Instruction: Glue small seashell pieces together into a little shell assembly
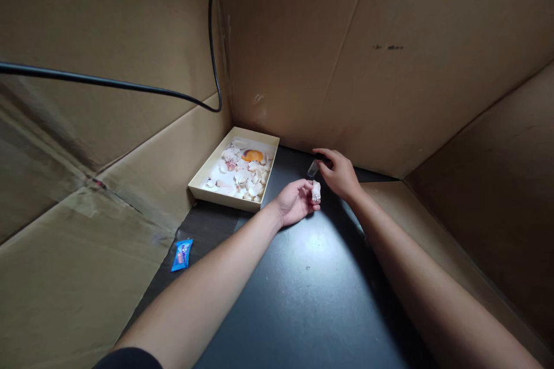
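My left hand (295,202) rests on the black table (303,288) with its fingers curled round a small whitish, pink-flecked piece (316,191), probably a shell. Just beyond it my right hand (340,173) is closed on a small clear tube-like thing (313,168) whose end points left. To the left of both hands stands a shallow cream box (203,176) holding several pale shells and one orange one (253,155).
Brown cardboard walls (389,57) enclose the table on the left, back and right. A blue wrapped packet (182,254) lies at the table's left edge. A black cable (130,85) hangs across the left wall.
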`<state>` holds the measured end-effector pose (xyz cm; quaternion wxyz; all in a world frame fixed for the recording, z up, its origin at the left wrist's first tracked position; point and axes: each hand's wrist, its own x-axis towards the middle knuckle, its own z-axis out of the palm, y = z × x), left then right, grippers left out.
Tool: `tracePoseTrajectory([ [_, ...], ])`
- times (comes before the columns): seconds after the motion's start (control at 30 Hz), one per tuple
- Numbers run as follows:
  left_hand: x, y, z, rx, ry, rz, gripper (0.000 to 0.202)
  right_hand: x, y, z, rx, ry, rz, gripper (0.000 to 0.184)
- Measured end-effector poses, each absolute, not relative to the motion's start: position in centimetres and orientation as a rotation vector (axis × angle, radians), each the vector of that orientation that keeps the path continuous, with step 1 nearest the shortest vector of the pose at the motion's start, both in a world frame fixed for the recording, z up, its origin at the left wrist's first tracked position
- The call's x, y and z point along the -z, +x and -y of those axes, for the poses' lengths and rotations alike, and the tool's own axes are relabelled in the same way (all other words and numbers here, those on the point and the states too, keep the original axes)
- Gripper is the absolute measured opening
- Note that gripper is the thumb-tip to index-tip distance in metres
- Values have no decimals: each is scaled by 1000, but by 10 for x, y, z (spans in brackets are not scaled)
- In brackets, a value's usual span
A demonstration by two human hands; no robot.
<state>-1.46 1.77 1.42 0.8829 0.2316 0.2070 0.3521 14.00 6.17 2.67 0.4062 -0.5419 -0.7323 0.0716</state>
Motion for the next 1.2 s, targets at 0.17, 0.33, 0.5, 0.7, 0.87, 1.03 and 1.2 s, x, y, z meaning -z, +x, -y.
tracePoseTrajectory([
  [0.17,-14,-14,-18,-772,471,-503,24,-15,142,-64,-301,-1285,1625,34],
  [0.33,-13,-15,-20,-721,512,-454,10,-30,140,-46,-609,-1210,1371,37],
  [0.5,-14,-16,-20,-607,569,-394,28,-41,137,-8,-669,-1165,1294,35],
  [0.7,-17,-15,-16,-525,649,-413,31,-32,133,19,-562,-1138,1217,36],
  [0.87,-19,-15,-13,-508,642,-419,28,-25,126,24,-528,-1065,1207,34],
  [1.03,-19,-15,-14,-518,626,-425,33,-19,127,24,-530,-1089,1254,36],
  [1.2,-18,-15,-15,-541,602,-430,33,-13,133,22,-509,-1115,1285,37],
])
